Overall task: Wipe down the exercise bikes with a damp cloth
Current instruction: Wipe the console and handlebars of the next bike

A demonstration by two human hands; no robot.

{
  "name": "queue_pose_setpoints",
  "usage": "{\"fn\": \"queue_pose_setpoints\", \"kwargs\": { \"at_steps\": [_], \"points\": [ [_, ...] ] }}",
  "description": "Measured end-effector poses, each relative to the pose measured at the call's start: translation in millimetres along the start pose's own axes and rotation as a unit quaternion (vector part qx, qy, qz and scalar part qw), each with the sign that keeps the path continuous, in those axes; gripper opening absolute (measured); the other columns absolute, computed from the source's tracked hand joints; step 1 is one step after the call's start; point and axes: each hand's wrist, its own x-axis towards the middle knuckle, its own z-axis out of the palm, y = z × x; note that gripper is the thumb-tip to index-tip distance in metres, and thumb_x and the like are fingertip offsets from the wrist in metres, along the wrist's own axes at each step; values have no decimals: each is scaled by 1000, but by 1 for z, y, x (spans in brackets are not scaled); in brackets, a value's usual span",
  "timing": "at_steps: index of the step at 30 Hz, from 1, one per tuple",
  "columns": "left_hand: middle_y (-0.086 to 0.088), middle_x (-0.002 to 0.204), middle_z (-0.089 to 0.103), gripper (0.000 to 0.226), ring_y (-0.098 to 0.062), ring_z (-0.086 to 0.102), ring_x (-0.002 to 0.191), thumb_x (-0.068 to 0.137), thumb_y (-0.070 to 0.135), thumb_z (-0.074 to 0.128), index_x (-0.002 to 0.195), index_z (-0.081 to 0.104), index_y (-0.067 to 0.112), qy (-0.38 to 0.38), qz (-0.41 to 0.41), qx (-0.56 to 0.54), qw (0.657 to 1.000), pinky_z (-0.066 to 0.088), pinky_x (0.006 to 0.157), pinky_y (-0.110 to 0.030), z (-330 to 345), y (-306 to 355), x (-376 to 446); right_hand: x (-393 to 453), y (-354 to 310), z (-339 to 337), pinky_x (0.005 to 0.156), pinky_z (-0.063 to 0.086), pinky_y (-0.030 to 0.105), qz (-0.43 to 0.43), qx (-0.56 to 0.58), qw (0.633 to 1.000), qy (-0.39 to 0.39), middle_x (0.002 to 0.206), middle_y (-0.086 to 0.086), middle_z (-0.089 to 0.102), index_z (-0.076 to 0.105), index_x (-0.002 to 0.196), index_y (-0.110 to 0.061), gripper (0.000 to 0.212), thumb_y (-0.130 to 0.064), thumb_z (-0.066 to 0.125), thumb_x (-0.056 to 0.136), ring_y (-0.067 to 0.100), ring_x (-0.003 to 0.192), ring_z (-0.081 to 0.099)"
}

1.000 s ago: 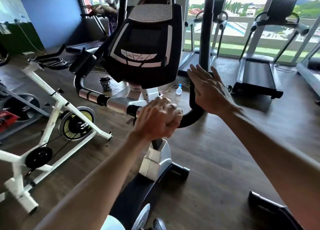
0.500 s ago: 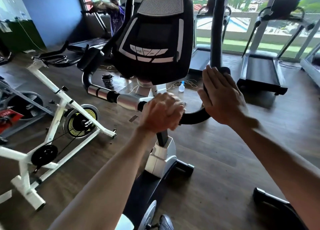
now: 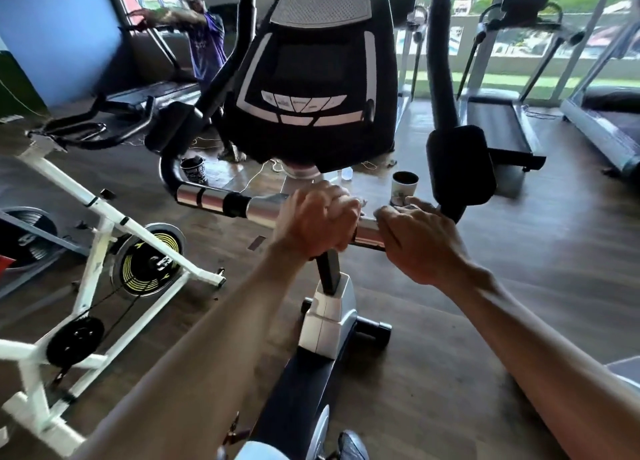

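A black exercise bike stands right in front of me, its console (image 3: 311, 78) above a chrome and black handlebar (image 3: 214, 199). My left hand (image 3: 318, 220) is closed in a fist around the middle of the bar, above the post. A bit of pale material shows at its fingertips; I cannot tell whether it is a cloth. My right hand (image 3: 419, 244) rests on the bar just to the right, fingers curled over the chrome section, close to the left hand. The padded right grip (image 3: 460, 165) rises beyond it.
A white spin bike (image 3: 100, 224) stands close on the left. On the wooden floor behind the bike are a dark cup (image 3: 194, 170), a second cup (image 3: 404, 184) and a small spray bottle (image 3: 346, 173). Treadmills (image 3: 498, 127) line the windows. Another person (image 3: 204, 36) works at the far left.
My right hand, open and raised near the right grip before, has dropped onto the handlebar beside my left hand and curled over it. My left hand has stayed on the bar.
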Motion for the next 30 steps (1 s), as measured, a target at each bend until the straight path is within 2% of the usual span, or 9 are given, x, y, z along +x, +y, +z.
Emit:
{"fn": "queue_pose_setpoints", "kwargs": {
  "at_steps": [4,6,9,10,15,17,21,25,30],
  "points": [
    [-7,104,72,28,-21,63,100,94,32,58,97,76,11,169,98,34,980,51,85,-32,24,5,-26,0,1,13,116,12,26,-10,5,1000,10,110,4,76,67,109,-17,41,-28,28,100,21,108,69],
    [-7,99,72,31,-20,63,95,93,33,57,94,75,9,140,142,27,980,52,81,-32,19,0,-21,0,0,16,118,15,32,-8,5,1000,9,111,5,75,67,113,-15,42,-27,29,100,21,108,69],
    [3,94,73,38,-17,69,85,90,49,53,99,75,19,19,66,30,997,58,75,-35,-1,-6,-4,-2,-1,16,122,15,38,-22,2,1000,17,119,4,73,65,122,-14,46,-29,26,103,19,115,67],
    [4,92,73,37,-18,69,83,89,51,55,100,75,21,24,52,30,998,59,74,-36,-2,-7,-2,-3,0,16,123,13,39,-21,5,1000,18,122,3,72,64,125,-14,49,-31,24,103,18,118,65],
    [-9,102,69,22,-30,64,97,86,27,69,100,68,10,217,77,29,973,53,83,-37,30,6,-28,-3,0,16,125,7,40,-18,6,1000,11,129,2,68,57,134,-13,53,-34,20,104,17,126,60],
    [-10,103,68,25,-28,62,96,89,31,65,100,69,9,189,105,40,976,53,84,-37,30,-2,-28,-3,1,16,124,7,39,-21,1,1000,10,131,4,67,56,135,-12,54,-35,19,104,18,127,59],
    [-2,99,72,39,-23,67,84,89,50,54,100,74,18,31,148,52,987,59,69,-40,-3,-28,-1,-3,5,13,123,10,39,-28,-2,1000,11,130,5,68,59,134,-12,59,-38,16,103,20,125,61],
    [-2,95,70,32,-23,66,84,89,44,58,92,71,15,117,65,54,990,57,67,-35,9,-10,-15,-4,3,14,122,12,42,-16,-6,1000,4,128,3,69,60,132,-13,61,-40,13,102,20,123,61],
    [-9,100,65,33,-24,62,93,93,38,60,98,69,6,120,123,73,983,58,73,-36,4,-18,-21,8,-19,6,116,30,46,29,56,998,14,129,11,66,57,132,-11,47,-35,31,102,30,122,59]
  ]
}}
